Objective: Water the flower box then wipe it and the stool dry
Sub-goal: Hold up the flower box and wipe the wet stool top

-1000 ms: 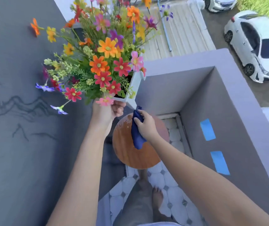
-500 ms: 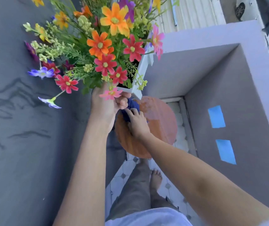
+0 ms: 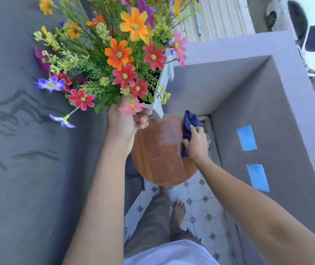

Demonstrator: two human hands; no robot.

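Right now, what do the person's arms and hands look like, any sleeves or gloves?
Both arms are bare up to the frame edge, with no sleeves showing. The left hand and right hand wear no gloves; no rings, watch or bracelets are visible.
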